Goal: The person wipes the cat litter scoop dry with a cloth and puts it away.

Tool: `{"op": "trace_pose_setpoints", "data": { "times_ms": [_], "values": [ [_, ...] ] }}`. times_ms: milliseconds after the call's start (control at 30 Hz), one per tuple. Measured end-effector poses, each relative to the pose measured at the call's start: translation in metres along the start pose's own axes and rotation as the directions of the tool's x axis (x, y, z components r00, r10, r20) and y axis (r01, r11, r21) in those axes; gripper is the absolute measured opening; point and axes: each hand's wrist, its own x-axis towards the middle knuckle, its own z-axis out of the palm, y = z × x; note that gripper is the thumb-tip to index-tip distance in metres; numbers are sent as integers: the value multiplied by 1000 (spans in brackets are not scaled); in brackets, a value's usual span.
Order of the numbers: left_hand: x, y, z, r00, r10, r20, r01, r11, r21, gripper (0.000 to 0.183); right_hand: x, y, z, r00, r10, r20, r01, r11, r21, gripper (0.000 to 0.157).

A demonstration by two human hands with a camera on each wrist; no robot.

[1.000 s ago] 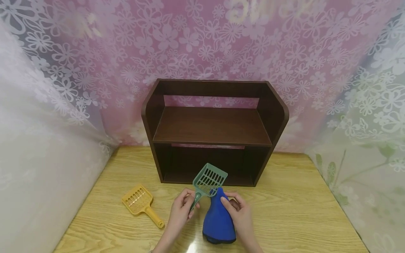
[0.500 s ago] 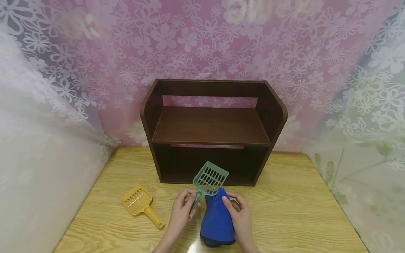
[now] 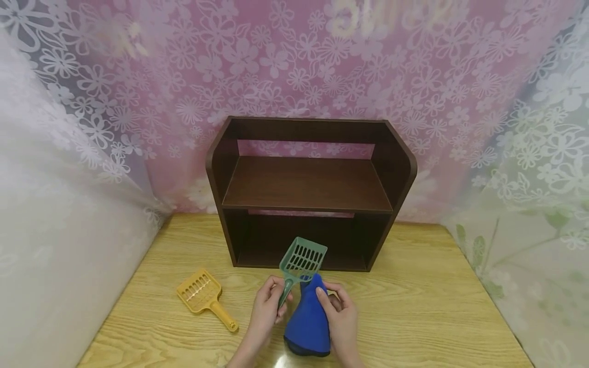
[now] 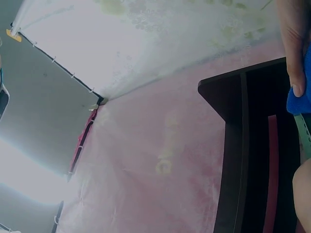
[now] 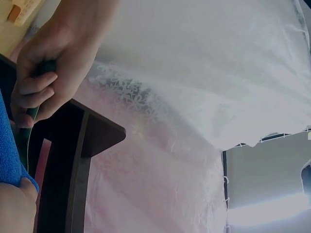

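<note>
My left hand [image 3: 268, 302] grips the handle of a green slotted litter scoop [image 3: 304, 257], its head raised and tilted in front of the shelf. A blue cloth [image 3: 308, 322] with a dark edge hangs from my right hand [image 3: 339, 314], which pinches it between thumb and fingers. The top of the cloth meets the lower right edge of the scoop head. In the right wrist view, the left hand's fingers [image 5: 36, 97] curl round the green handle beside the blue cloth [image 5: 9, 150]. A yellow litter scoop [image 3: 200, 292] lies on the table to the left.
A dark brown two-tier shelf [image 3: 308, 184] stands behind the hands, at the back of the wooden table [image 3: 428, 306]. Floral curtains, pink [image 3: 294, 61] at the back and whitish [image 3: 60, 204] at the sides, enclose the table.
My right hand and the blue cloth have shifted slightly left along the scoop's edge, and the cloth's lower part has swung left. The green scoop stays nearly in place; the yellow one has not moved.
</note>
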Motion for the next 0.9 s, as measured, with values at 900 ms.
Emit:
{"op": "trace_pose_setpoints", "data": {
  "times_ms": [900],
  "values": [
    [-2,-5,-25,977,-41,209,30,998,57,29,31,-19,-33,992,-22,-127,25,999,22,38]
  ]
}}
